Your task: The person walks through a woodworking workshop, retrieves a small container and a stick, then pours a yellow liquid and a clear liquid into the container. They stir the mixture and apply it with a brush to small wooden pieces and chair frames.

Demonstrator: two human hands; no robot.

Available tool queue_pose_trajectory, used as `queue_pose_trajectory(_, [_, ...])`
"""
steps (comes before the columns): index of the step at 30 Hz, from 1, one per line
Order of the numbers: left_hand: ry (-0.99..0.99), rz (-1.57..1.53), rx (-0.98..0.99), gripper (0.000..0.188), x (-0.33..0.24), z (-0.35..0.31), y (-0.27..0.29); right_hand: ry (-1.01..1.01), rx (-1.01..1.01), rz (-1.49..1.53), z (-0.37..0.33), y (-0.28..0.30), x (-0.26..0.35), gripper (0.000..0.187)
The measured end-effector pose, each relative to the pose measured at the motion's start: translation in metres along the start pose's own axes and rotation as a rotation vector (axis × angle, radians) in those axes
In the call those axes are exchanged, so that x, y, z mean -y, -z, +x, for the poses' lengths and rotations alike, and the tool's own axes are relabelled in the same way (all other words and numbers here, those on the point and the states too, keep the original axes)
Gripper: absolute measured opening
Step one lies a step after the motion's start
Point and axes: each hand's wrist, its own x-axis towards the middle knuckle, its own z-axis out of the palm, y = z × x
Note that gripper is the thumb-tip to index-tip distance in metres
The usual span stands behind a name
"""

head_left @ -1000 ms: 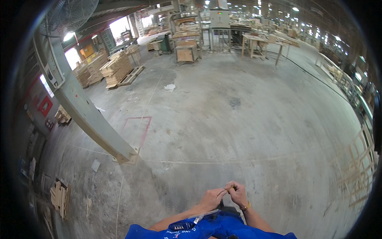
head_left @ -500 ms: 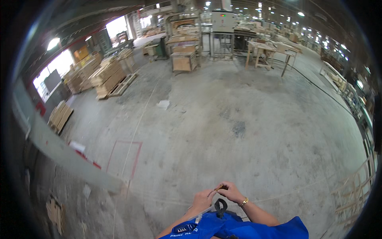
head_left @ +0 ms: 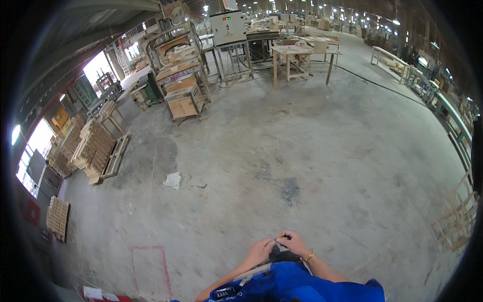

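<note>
In front of my blue-clothed torso, my left hand [head_left: 261,250] and my right hand [head_left: 295,243] meet with bent fingers. Both sets of fingertips are pinched close together around something small and thin. Its kind is too small to make out. A gold-coloured band [head_left: 308,256] circles my right wrist. Just under the hands lies a dark cloth-like piece [head_left: 283,255] against my clothing.
Ahead stand a wooden table [head_left: 292,50], a grey control cabinet [head_left: 227,28] on legs and a rack of boards [head_left: 185,102]. Stacked wood [head_left: 94,149] sits on a pallet to the left. White scrap [head_left: 172,179] lies on the concrete floor; slatted wooden frames [head_left: 457,221] stand right.
The surroundings have shifted left and downward, and the cabinet and rack look nearer. My hands stay together at my front; the thin yellowish piece between them shows less now.
</note>
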Motion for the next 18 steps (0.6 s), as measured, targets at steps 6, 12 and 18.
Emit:
queue_pose_trajectory(6, [0.099,-0.283,-0.087,0.024,0.031,0.118,0.126,0.11,0.45,-0.24,0.221,-0.016,0.07,0.019])
queue_pose_trajectory(12, [0.225,-0.715,-0.078,0.027,0.054,0.251,0.241,0.189,0.579,-0.157,0.415,-0.044,0.082,0.015])
queue_pose_trajectory(18, [0.33,-0.829,0.108,0.023,0.073,0.387,0.371,0.155,0.467,-0.198,0.572,-0.069,0.103,0.012])
